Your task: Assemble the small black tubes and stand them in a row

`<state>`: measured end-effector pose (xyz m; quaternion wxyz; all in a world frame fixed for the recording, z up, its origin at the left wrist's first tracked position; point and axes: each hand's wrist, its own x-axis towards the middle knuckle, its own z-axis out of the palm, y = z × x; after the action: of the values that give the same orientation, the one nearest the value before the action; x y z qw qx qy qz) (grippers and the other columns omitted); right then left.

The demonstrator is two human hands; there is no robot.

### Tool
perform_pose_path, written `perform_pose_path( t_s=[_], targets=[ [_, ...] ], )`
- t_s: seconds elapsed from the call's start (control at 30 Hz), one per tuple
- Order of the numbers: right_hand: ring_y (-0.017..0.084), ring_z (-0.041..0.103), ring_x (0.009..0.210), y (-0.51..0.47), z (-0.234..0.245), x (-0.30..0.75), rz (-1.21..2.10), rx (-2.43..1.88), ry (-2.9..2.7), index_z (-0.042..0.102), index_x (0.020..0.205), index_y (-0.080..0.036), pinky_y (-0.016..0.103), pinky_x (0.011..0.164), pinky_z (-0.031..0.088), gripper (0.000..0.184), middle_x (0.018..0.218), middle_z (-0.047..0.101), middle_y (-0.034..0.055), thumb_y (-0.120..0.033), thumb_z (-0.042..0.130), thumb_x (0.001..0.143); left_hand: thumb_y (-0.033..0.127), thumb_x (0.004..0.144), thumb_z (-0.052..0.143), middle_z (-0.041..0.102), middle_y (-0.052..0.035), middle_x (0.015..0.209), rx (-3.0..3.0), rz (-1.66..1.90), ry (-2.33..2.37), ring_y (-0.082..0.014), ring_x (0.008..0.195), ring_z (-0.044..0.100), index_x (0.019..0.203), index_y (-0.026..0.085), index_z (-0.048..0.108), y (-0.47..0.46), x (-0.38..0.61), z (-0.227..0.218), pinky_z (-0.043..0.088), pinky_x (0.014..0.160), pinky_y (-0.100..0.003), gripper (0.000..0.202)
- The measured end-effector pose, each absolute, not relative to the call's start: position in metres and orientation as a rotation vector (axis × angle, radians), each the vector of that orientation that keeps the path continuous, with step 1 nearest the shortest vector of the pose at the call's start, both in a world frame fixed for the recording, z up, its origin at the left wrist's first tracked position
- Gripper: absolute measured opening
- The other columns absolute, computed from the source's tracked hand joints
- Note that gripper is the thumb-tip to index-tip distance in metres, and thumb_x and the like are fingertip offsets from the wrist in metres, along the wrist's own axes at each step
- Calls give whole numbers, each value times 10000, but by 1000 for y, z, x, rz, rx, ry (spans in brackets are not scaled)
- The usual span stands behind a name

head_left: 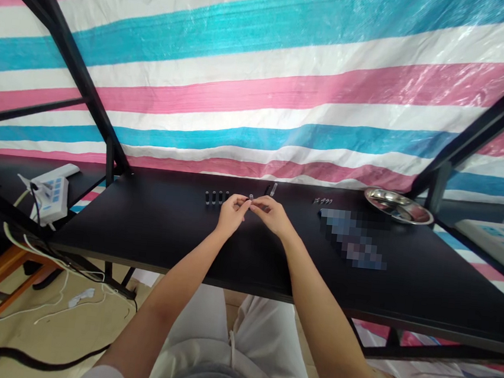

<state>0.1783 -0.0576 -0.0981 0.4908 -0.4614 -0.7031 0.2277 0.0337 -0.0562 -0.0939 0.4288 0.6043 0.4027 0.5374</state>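
Out over the black table (163, 228), my left hand (233, 212) and my right hand (271, 214) meet with fingertips pinched together. Between them is a small clear piece (251, 196); the fingers hide most of it, so its kind cannot be made out. Just left of my left hand, several small black cylinders (213, 198) with light tops stand upright in a row. Behind my right hand are a clear tube-like piece (274, 189) and a short black piece (267, 189). Several tiny clear pieces (323, 201) lie farther right.
A round metal tray (398, 206) sits at the table's back right. In front of it lies a blurred-out dark flat item (352, 239). Black metal frame posts (75, 59) flank the table, with a striped sheet (261, 95) behind. A white power strip (53, 196) is at left.
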Motion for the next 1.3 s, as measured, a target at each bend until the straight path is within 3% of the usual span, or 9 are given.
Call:
perform_pose_path(
  t_s=[0.27,0.43,0.57,0.77,1.07,1.3],
  targets=[
    [99,433,545,-58,-102,184,765,-1208,-1843,586,635,-154,235,544,343,286,567,513,-27,-427,568,718,210,805,500,587,-16,825,2053,1193,1199,-51,534,459,915,161,609,-58,33,-102,415,576,-196,162],
    [112,449,544,-36,-111,195,526,-1419,-1606,560,595,-161,242,566,355,257,558,534,-11,-402,578,683,182,825,459,608,-28,896,2163,1129,1346,-95,673,533,991,174,578,-60,31,-103,433,680,-220,205],
    [133,484,561,-13,-117,207,343,-1667,-1426,570,606,-169,252,576,356,202,572,565,8,-356,573,683,181,838,424,605,-25,895,2270,1044,1320,-101,694,539,883,184,603,-63,30,-101,428,673,-220,186],
    [150,523,618,5,-124,214,270,-1849,-1469,607,646,-183,253,576,343,147,654,619,26,-321,579,687,192,834,426,608,-17,873,2294,990,1316,-99,662,531,868,190,605,-64,31,-100,425,662,-222,183],
    [145,517,599,9,-134,217,291,-1847,-1467,584,620,-186,255,567,341,173,628,603,14,-343,577,694,201,840,417,600,-19,881,2319,954,1288,-99,677,535,881,193,610,-66,33,-99,428,637,-212,198],
    [176,576,708,10,-136,220,295,-1882,-1519,628,739,-180,275,648,400,160,746,653,48,-328,570,727,202,838,419,597,-24,885,2322,941,1290,-106,700,545,897,196,615,-66,32,-98,441,655,-217,204]
  ],
)
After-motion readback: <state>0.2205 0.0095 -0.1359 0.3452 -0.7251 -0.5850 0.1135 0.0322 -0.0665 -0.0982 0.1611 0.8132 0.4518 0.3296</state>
